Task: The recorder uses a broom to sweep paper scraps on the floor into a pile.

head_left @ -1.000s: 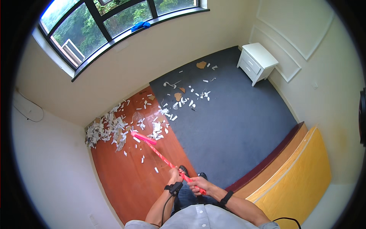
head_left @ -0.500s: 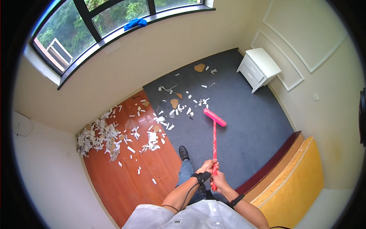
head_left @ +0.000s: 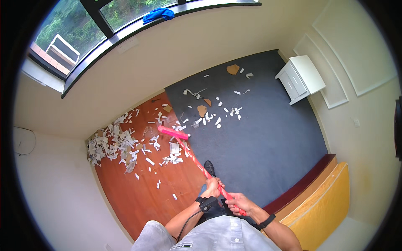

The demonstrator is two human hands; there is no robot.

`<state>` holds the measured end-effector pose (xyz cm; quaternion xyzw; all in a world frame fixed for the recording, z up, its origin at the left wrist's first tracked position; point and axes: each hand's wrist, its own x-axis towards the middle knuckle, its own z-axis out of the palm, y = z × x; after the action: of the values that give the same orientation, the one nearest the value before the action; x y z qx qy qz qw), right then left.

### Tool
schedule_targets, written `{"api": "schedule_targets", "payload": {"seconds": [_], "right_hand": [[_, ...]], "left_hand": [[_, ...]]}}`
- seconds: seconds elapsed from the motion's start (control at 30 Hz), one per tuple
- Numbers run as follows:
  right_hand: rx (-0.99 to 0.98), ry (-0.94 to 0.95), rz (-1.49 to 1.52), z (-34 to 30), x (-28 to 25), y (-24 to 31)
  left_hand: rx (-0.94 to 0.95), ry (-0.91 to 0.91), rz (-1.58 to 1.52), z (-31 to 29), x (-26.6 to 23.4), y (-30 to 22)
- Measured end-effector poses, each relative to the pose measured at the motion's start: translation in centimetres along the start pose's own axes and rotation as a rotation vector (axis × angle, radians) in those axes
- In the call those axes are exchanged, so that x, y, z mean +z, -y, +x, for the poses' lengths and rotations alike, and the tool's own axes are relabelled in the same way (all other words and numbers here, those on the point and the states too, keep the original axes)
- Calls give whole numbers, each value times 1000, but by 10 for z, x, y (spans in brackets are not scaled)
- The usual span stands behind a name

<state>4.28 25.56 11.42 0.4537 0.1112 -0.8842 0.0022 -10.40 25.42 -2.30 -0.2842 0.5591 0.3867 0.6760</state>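
A long pink broom (head_left: 193, 159) slants away from me, gripped in both fists. Lower on its handle is my left hand (head_left: 212, 187), wrapped round the shaft. Nearer the handle's end, my right hand (head_left: 240, 202) is closed on it too. The broom's pink head (head_left: 173, 133) lies over the seam where the red-brown wood floor meets the grey carpet. White paper scraps (head_left: 172, 157) surround the head on the wood side. Whether its bristles touch the floor I cannot tell.
A large paper pile (head_left: 111, 144) fills the left corner by the wall. Scraps and brown cardboard pieces (head_left: 202, 111) dot the grey carpet (head_left: 255, 146). At the right stand a white nightstand (head_left: 300, 79) and a yellow mattress (head_left: 322, 205) on edge. Blue cloth (head_left: 158, 15) lies on the windowsill.
The broom head has swung left from the carpet to the wood's edge, and the handle now slants. My left hand has shifted left. Some scraps near the seam have moved.
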Motion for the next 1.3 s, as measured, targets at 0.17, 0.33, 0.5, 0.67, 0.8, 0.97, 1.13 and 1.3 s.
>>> {"api": "schedule_targets", "payload": {"seconds": [0.17,0.33,0.5,0.67,0.8,0.97,1.13,1.3], "right_hand": [[-98,-156,23,-38,10,6],[-176,-347,113,-48,6,2],[-77,-366,69,-4,14,-9],[143,14,-62,43,33,10],[233,142,-3,47,28,31],[171,177,-101,2,19,34],[60,-50,-60,-46,22,29],[132,-143,70,-28,27,18]], "left_hand": [[-100,259,-74,9,29,-1],[-339,481,28,35,76,42],[-337,439,38,54,31,41],[-42,49,-127,42,-49,-21],[137,-208,-168,14,-54,-54],[185,-142,-211,-19,-26,-34],[-163,242,-271,-12,27,10],[-243,235,-124,3,19,28]]}}
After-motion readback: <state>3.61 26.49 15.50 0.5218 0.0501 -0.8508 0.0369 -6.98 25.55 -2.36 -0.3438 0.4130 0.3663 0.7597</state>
